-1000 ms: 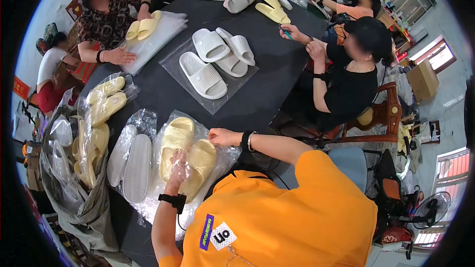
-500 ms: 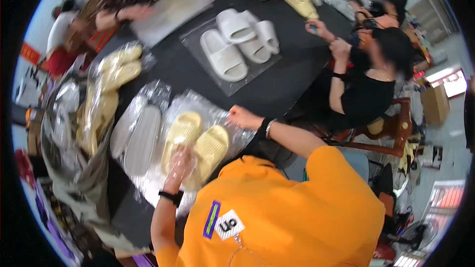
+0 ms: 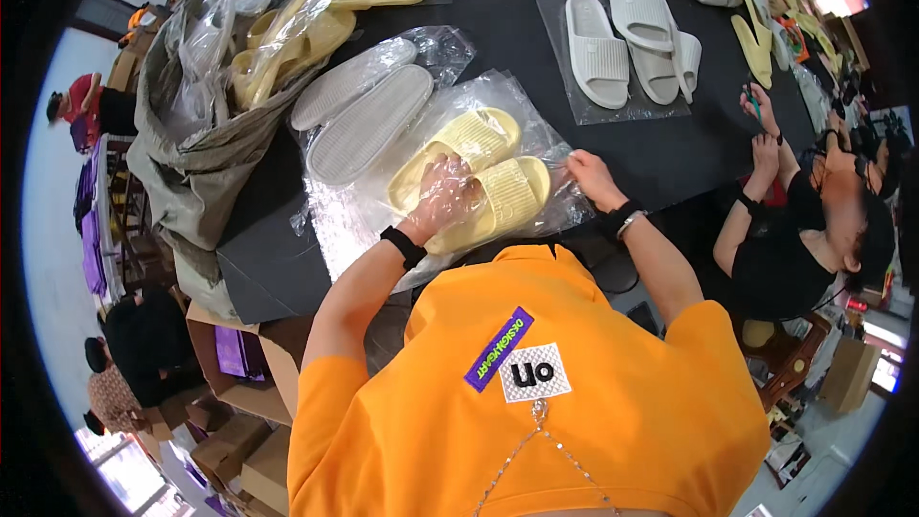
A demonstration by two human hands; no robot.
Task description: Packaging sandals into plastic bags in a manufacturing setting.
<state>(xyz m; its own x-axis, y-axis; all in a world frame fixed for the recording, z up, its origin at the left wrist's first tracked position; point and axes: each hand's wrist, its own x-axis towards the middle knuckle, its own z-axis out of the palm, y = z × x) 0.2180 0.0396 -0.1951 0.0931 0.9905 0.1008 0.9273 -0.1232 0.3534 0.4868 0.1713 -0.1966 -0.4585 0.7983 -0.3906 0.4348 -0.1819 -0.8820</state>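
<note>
Since the earlier frame, the person's head has been turning, so the table is swinging round in view; both hands are staying at the same bagged slippers.

From where I am standing, the black table [image 3: 517, 43] is filling the middle of the room. A large grey cloth sack [image 3: 201, 172] is slumping at its left edge, its mouth spreading around bagged slippers. A co-worker [image 3: 799, 239] in black is sitting at the right edge, holding a small green tool [image 3: 752, 99].

Farther from the near edge, four pale grey slippers [image 3: 595, 53] are lying on a flat clear sheet. Toward the left edge, a wrapped grey pair [image 3: 373, 124] is resting soles up, just beside the work.

At the near edge, a crinkled clear bag [image 3: 517, 96] is enclosing two yellow slippers [image 3: 512, 190], which are lying side by side, straps up, probably for easy reach.

The left hand [image 3: 443, 193] is lying half curled over their heel ends, apparently steadying them; glare is hiding whether it is gripping. The right hand [image 3: 595, 180] is closing thumb and fingers on the bag's right side, seemingly keeping the film taut.
</note>
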